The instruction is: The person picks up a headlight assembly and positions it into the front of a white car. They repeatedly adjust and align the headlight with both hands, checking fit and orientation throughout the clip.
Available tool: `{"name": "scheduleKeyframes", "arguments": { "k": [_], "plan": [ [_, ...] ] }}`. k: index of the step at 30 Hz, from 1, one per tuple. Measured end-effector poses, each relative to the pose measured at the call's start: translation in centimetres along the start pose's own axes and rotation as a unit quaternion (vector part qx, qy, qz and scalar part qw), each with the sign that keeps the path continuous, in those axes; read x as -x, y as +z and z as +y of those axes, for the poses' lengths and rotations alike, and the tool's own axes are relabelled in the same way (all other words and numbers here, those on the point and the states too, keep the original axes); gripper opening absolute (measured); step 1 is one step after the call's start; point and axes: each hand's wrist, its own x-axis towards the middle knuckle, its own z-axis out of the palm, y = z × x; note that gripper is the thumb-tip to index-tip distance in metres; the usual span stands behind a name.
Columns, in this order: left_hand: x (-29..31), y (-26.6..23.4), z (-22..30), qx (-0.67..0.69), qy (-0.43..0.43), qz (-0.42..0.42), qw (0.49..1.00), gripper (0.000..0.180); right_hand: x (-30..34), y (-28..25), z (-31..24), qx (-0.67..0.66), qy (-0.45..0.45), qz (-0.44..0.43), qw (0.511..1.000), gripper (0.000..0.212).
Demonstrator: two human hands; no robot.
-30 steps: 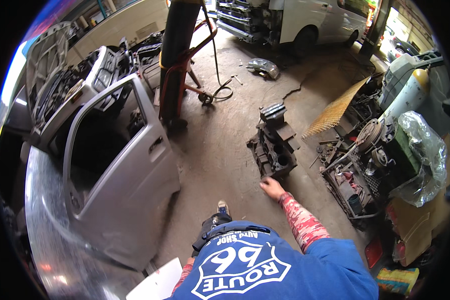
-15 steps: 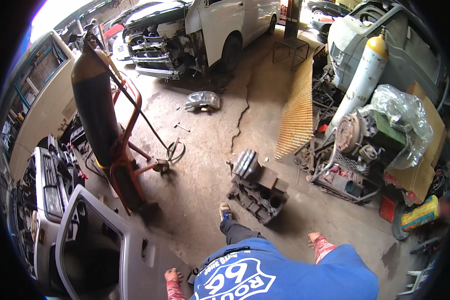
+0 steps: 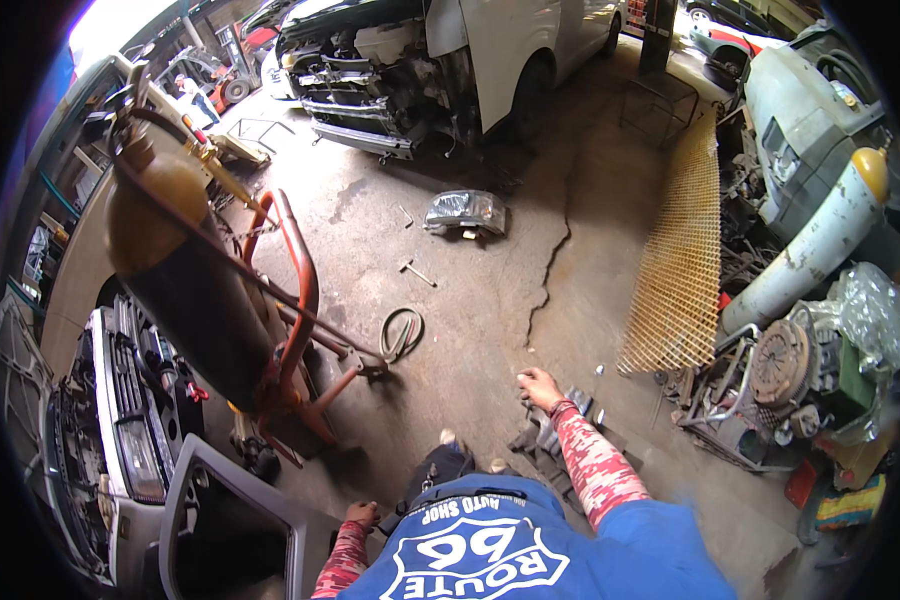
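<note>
Reaching forward with the right hand (image 3: 538,388) in the middle of the view, just past the engine block (image 3: 542,448)! Bending those fingers loosely inward, but straining from here to tell any closed grip from a slightly parted one. Slanting the right forearm (image 3: 595,460) up and leftward from the blue shirt (image 3: 580,560), wearing a red-and-white pixel pattern, and covering part of the block.

Switching to the left hand (image 3: 362,514): hanging low by the body, near the grey door (image 3: 312,525), curling the fingers, again showing too little to tell how tightly or on what. Pointing the left forearm (image 3: 343,562) upward in matching patterned cloth.

Spotting the block on the stained concrete floor (image 3: 470,340), partly under the right arm, showing dull, dark, angular metal. Seeing farther out a glossy headlamp unit (image 3: 467,210), lying near a slim T-shaped tool (image 3: 420,275). Catching yellowish diamond mesh (image 3: 675,260) stretching along the right, beside a scuffed pale cylinder (image 3: 810,250). Picking out, leftward, a rounded dark cylinder (image 3: 205,315) standing in an orange tubular trolley (image 3: 305,265).
</note>
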Motion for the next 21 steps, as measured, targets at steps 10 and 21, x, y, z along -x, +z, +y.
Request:
{"name": "scheduleKeyframes", "arguments": {
  "k": [10,21],
  "plan": [
    [-19.8,-7.8,17.8,-0.089,0.061,-0.026,0.994,0.044,-15.8,-5.8,2.0,-0.025,0.207,0.152,0.966,0.046],
    [-28.1,-7.1,35.1,-0.089,0.036,-0.040,0.995,0.042,-19.2,-7.8,-2.4,-0.033,0.414,0.088,0.906,0.051]
  ]
}}
